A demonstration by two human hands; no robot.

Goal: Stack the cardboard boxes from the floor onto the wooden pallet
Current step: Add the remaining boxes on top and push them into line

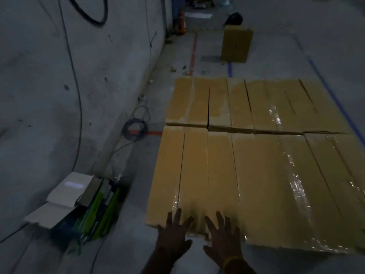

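pretty dim in here, but both hands are down at the near edge of a big flat layer of cardboard boxes (246,155), packed tight side by side in two rows with shiny tape across some tops. the left hand (173,232) has its fingers spread wide and straight, tips resting on the top of the nearest box by its front edge. the right hand (222,236) is just beside it, same deal, fingers fanned out flat on the cardboard, not gripping anything, and there's a yellow band (231,262) on that wrist. can't see the pallet itself under the boxes. one more cardboard box (236,44) stands upright on the floor (276,56) way off past the far row, well apart from the rest. left of the stack by the wall (49,95) there's an open carton (79,206) with green stuff inside, plus a coil of cable (135,129) on the floor further along
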